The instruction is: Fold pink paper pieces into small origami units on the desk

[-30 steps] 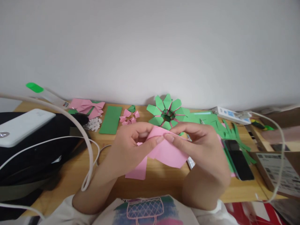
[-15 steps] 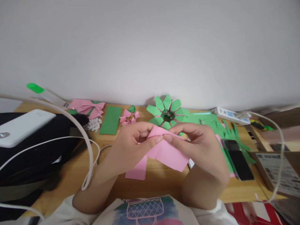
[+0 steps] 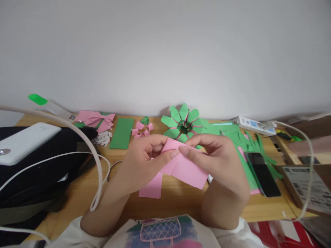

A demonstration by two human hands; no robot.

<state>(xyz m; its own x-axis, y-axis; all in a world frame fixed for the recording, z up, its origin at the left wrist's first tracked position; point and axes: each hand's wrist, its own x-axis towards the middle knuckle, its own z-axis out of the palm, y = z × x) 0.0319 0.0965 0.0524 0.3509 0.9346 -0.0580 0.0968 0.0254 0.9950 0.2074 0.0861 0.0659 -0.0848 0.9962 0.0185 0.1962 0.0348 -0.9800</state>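
Both hands hold a pink paper sheet (image 3: 186,170) above the wooden desk (image 3: 176,201), in front of my chest. My left hand (image 3: 143,162) pinches its upper left edge between thumb and fingers. My right hand (image 3: 216,160) pinches the upper edge just to the right, thumb tips almost touching. The sheet hangs down folded, with a second pink strip (image 3: 152,187) lying below it on the desk. Behind the hands sits a green and pink folded paper ring (image 3: 184,123).
A green paper rectangle (image 3: 122,132), small pink folded pieces (image 3: 141,129) and a pink folded bow (image 3: 96,119) lie at the back. Green cut strips (image 3: 248,144) and a black phone (image 3: 262,174) lie right. A black bag (image 3: 38,165) with a white power bank (image 3: 24,141) and white cables sits left.
The hands and the pink sheet have barely moved; the fingers shifted slightly along the sheet's top edge. The view drifted a little.
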